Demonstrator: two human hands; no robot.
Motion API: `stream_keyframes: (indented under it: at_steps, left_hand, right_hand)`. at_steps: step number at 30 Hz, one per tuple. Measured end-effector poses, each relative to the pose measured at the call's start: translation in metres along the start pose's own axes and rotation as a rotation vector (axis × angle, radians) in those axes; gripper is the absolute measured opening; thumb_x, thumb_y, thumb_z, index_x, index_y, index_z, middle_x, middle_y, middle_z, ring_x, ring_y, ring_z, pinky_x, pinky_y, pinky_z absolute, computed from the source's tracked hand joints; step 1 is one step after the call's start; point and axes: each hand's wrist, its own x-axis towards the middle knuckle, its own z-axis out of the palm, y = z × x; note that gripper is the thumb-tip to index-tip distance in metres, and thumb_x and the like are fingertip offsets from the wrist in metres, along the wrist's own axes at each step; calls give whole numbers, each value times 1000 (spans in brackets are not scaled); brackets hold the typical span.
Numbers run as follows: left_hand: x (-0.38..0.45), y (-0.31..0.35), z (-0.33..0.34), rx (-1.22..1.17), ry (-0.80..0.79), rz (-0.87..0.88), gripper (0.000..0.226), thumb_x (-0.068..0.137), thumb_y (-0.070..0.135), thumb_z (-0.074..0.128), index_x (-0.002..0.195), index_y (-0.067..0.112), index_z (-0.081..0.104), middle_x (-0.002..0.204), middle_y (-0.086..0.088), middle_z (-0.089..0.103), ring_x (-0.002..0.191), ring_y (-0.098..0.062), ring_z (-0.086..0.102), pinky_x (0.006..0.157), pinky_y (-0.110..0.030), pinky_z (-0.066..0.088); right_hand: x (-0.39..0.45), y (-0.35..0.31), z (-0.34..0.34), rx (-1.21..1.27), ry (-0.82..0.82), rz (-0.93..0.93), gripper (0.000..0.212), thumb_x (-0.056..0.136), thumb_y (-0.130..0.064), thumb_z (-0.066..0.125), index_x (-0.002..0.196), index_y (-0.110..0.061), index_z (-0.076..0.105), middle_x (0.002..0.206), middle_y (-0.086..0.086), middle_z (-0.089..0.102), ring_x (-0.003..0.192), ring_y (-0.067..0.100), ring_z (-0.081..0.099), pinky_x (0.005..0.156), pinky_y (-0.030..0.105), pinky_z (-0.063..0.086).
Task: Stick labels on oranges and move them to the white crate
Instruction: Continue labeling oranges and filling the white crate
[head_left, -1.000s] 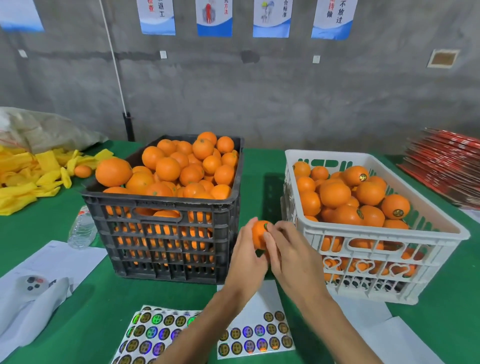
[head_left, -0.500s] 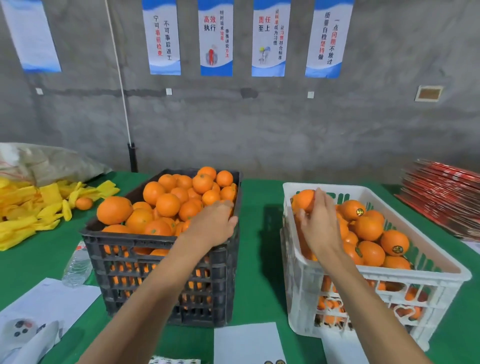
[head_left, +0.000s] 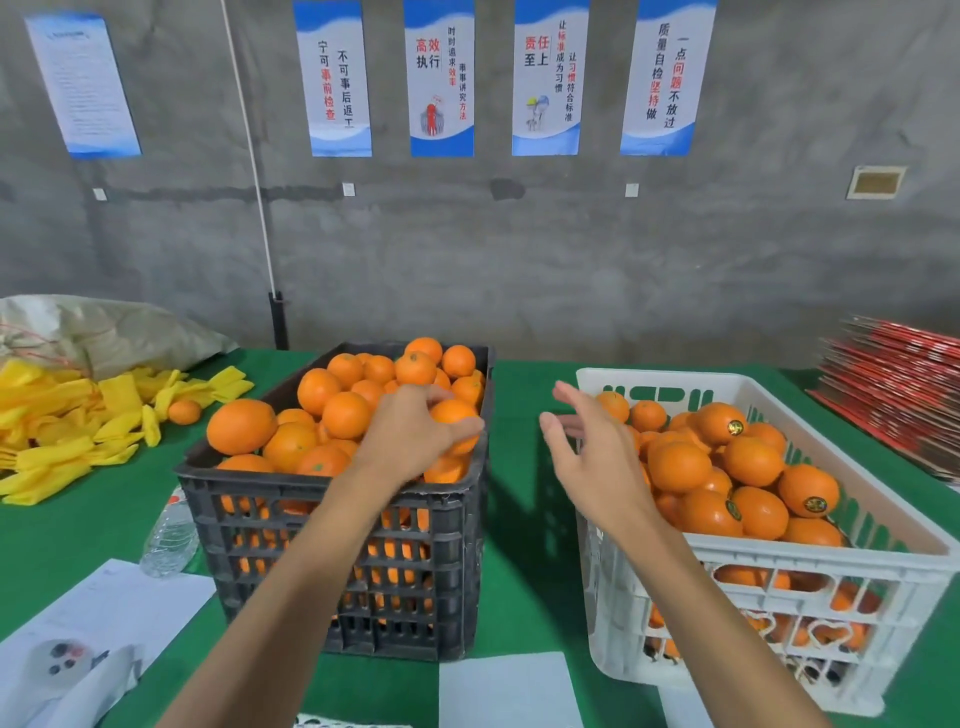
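Orange fruit (head_left: 453, 422), round, in left-hand grip (head_left: 415, 441)

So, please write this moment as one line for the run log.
left hand: grips orange in black crate | right hand: open, holds nothing, beside white crate | step: picking orange to label

Label sheet (head_left: 332, 721) cut off below.

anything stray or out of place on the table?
One orange lies loose on the green table, among the yellow wrappers left of the black crate, outside both crates. A plastic bottle lies on its side against that crate.
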Motion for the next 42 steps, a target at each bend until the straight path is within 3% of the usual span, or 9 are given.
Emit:
stream_keyframes:
  at_steps: [4,9,14,19,23,26,29,38,42]
  left_hand:
    - [-30,31,34,-139,269,244,59,81,46,80,132,20,66,131,2,66,117,-12,61,98,-37,52]
    - [-84,24,92,-193,116,370,73,84,34,79,148,18,47,146,4,51,131,-11,52,105,-34,50]
    - [-151,-24,146,-461,-180,39,74,84,36,82,145,36,40,139,12,53,124,-6,57,102,-33,53]
    - [-186,-65,172,-423,-236,-155,69,87,34,80,139,39,35,131,14,52,113,0,58,97,-23,51]
    - [-206,-84,188,-344,-293,-209,71,95,27,72,146,34,24,138,6,42,109,19,48,83,-2,42]
    - [-206,-86,195,-287,-275,-186,70,98,25,65,148,36,18,141,6,34,110,5,51,82,-2,38]
    - [-202,-81,200,-184,-251,-139,67,100,21,62,152,26,19,148,1,31,120,-12,50,91,-15,37]
    - [-208,-78,206,-157,-198,-136,65,100,18,61,153,20,22,149,-1,31,130,-18,46,99,-23,40]
    - [-215,-75,206,-170,-139,-158,63,101,17,59,152,21,23,147,4,29,128,-16,45,98,-24,41]
  right_hand:
    - [-7,-18,2,176,-36,49,55,100,-53,46,145,-21,55,133,-2,67,114,6,64,102,35,53]
    - [-51,-3,-11,124,-5,134,51,98,-57,50,133,-23,66,117,-5,73,103,7,67,91,36,57]
    - [-124,22,8,-234,-120,78,37,102,-42,55,127,-18,69,114,2,74,98,21,69,84,34,55]
    - [-175,52,31,-125,-293,107,29,102,-25,60,129,-16,66,118,3,71,100,16,68,90,35,55]
    - [-217,82,43,-250,-544,48,42,103,-47,51,138,-24,59,138,-12,58,125,8,53,106,24,43]
    - [-233,95,48,-255,-650,62,64,98,-67,45,144,-24,56,154,-19,41,138,0,37,113,17,30]
    - [-234,103,50,-283,-610,59,66,95,-68,49,140,-22,60,155,-17,39,139,1,36,112,20,33]
    - [-232,106,60,-317,-381,-66,17,89,-35,77,94,-19,81,95,-10,61,85,14,58,69,29,52]
    - [-231,106,59,-371,-430,-165,21,90,-41,74,92,-21,80,91,-11,58,79,11,54,63,23,48]
